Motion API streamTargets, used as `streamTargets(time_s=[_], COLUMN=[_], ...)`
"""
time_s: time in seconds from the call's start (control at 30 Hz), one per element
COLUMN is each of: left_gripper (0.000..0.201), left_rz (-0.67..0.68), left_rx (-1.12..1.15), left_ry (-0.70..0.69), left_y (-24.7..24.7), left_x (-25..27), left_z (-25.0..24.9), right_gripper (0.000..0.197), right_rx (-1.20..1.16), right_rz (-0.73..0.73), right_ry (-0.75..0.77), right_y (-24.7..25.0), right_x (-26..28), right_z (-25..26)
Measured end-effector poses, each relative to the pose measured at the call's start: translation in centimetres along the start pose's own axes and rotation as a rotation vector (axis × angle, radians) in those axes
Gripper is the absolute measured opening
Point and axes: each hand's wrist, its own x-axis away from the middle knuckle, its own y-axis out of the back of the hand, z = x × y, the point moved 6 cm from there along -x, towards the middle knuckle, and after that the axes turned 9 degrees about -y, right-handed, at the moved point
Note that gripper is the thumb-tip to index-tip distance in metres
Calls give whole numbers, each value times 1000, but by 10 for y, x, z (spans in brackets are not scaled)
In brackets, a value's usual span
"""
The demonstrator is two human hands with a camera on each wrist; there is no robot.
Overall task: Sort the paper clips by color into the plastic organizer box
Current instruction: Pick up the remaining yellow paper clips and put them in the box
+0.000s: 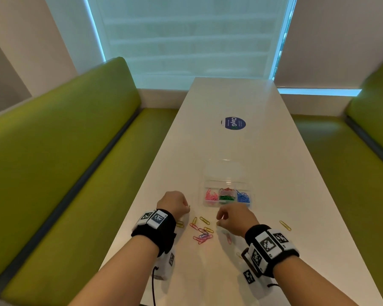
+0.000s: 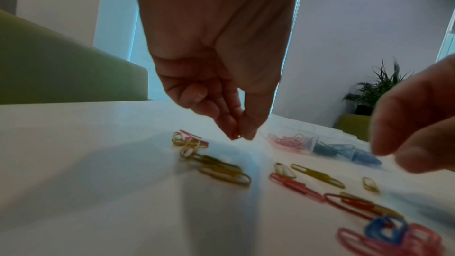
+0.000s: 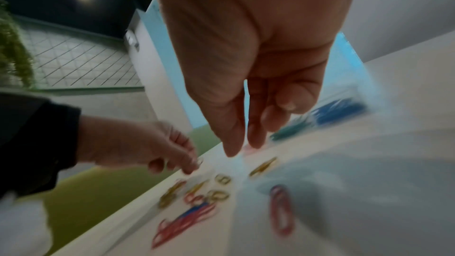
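A: Sorting in progress at the white table (image 1: 274,173). We've got our left hand (image 1: 174,203) pinching a small clip (image 2: 238,137) betw. thumb and fingertips, just above the tabletop; its colour is too dark to call. Our right hand (image 1: 236,219) hangs over the scatter, thumb and forefinger nearly together, nothing visibly held.

B: And the rest?

A: Loose paper clips (image 1: 202,233), yellow, red, pink and one blue, lie between our wrists; one yellow stray (image 1: 285,225) sits well apart on the right. The clear plastic organizer box (image 1: 227,196) stands just beyond our hands, lid open, w/ pink, green, red and blue already in separate compartments.

B: How will they handle?

A: We judge them feather-light, stiff wire w/ a slick coating, lying flat, so hard to lift straight off. We'd nip one rounded end w/ fingertips, or slide it first. The pink-and-blue bunch looks overlapped, so we may drag up extras.
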Motion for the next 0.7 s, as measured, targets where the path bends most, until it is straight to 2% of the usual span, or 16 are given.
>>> streamTargets(time_s=[0.23,0.5,0.7], left_gripper=[14,13,15], left_rz=[-81,-73,-62], left_rx=[55,67,65], left_ry=[-35,-49,-88], left_y=[7,9,5], left_x=[9,12,13], left_z=[-4,-9,-23], right_gripper=[20,14,22], right_rx=[82,114,116], right_rz=[84,120,130], right_ry=[32,-25,-50], right_y=[-27,-23,-28], right_x=[-3,-6,-2], right_z=[32,19,19])
